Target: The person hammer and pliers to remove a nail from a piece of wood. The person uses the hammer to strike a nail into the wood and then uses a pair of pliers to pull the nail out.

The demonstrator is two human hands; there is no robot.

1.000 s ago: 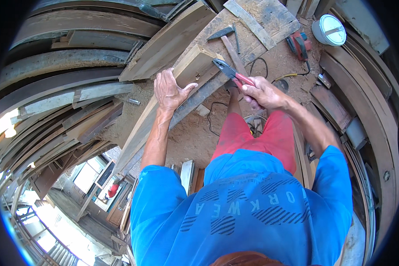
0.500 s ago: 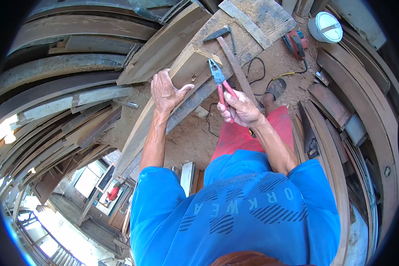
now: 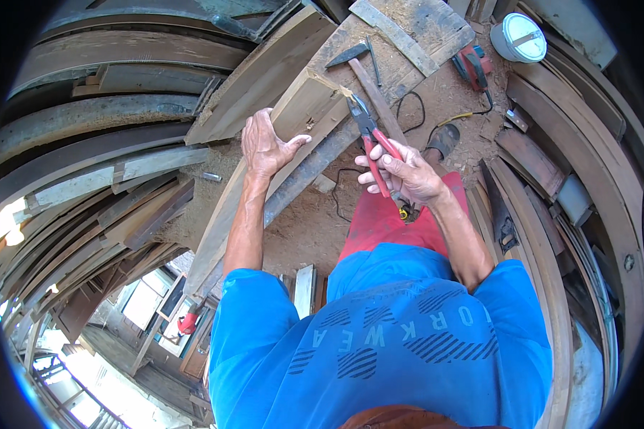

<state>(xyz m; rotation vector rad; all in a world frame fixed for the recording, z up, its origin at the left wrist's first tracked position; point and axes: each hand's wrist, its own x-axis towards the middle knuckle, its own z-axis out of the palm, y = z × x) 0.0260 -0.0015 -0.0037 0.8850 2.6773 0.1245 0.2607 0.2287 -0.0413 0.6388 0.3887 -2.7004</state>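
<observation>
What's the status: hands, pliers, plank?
Left hand flat on the wooden plank, steadying it. Right hand grips red-handled pliers, jaws at the plank's end corner. Hammer lies just beyond, untouched.

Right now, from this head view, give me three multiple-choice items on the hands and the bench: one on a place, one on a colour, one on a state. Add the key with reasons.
1. Where does the left hand rest?
A. on the wooden plank
B. on the hammer
C. on the round white lid

2. What colour are the handles of the pliers?
A. blue
B. yellow
C. red

3. How does the right hand stand to the pliers?
A. it hovers clear of them
B. it grips their handles, nose toward the plank end
C. it has laid them on the ground

Key: 1 A, the palm lies flat on the plank's edge, while the hammer lies apart beyond it. 2 C, red handles show between the fingers. 3 B, the fingers wrap the handles and the dark nose points at the plank end.
</observation>
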